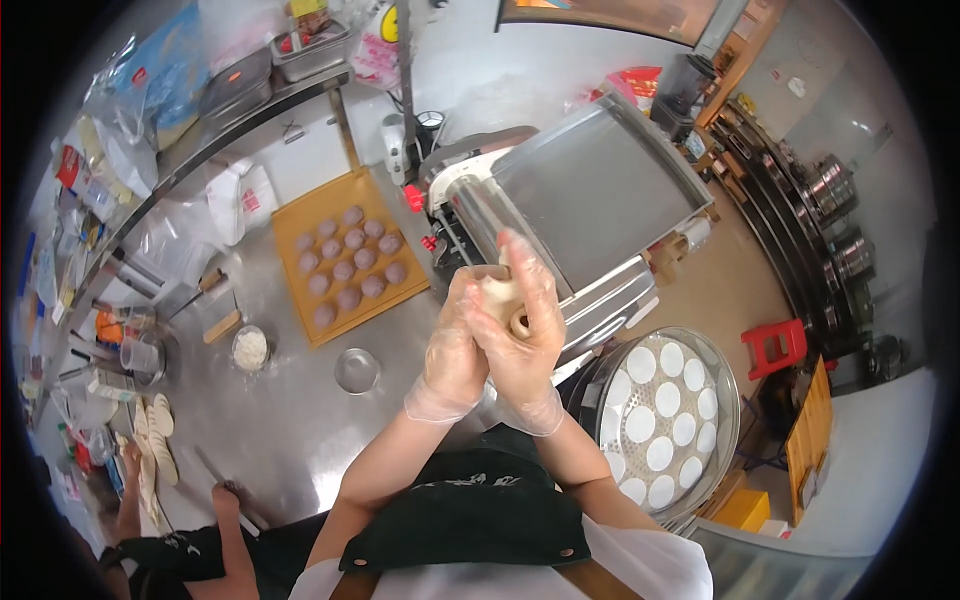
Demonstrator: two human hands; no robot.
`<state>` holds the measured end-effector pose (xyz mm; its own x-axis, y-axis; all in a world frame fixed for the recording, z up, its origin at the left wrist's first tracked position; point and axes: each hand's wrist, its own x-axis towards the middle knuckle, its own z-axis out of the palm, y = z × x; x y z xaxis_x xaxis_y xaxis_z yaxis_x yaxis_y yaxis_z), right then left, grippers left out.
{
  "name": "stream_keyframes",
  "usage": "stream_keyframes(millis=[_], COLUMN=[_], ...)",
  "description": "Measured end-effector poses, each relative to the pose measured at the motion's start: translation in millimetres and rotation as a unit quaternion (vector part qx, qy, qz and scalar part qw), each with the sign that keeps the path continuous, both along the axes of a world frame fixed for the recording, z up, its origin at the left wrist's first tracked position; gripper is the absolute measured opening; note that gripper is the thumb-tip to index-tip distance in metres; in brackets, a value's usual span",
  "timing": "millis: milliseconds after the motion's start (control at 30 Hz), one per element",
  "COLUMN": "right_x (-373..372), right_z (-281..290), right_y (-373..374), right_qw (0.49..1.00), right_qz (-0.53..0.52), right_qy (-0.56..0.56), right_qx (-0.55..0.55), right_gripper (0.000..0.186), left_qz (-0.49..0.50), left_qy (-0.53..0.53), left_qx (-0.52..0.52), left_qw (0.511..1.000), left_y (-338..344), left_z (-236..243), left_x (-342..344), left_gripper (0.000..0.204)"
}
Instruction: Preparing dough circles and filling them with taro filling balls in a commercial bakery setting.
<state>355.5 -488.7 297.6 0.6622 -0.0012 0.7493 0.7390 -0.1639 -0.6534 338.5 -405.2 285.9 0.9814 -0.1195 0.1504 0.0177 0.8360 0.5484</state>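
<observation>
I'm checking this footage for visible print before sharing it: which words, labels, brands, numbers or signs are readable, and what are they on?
None that I can quote:
Dark green apron of the wearer: pale lettering-like marks, too small and blurred.
White bag by the wall: red print, too small.
Blue-and-clear package on the upper left shelf: small red mark, too blurred.

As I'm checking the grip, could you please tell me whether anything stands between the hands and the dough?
Only the clear plastic gloves do: the dough is held between the left hand and right hand, nothing else visible intervening.
</observation>
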Motion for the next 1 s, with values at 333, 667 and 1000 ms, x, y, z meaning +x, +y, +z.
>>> stream_keyframes(millis=[333, 667, 1000], right_x=[51, 26, -1], right_z=[4, -10, -10], right_y=[-9, 11, 24], right_qw=[0.714, 0.986, 0.885], right_qz=[0.28, -0.069, 0.171], right_qy=[0.386, 0.15, 0.321], right_qx=[0.513, 0.012, 0.291], right_gripper=[0.027, 0.033, 0.05], left_qz=[0.295, 0.112, 0.248], left_qy=[0.113, 0.08, -0.101], left_qx=[0.152, -0.14, 0.194], left_qw=[0.937, 0.981, 0.944], left_y=[33, -4, 0], left_z=[-24, -8, -20], left_x=[6, 9, -1], left_gripper=[0.053, 0.042, 0.06])
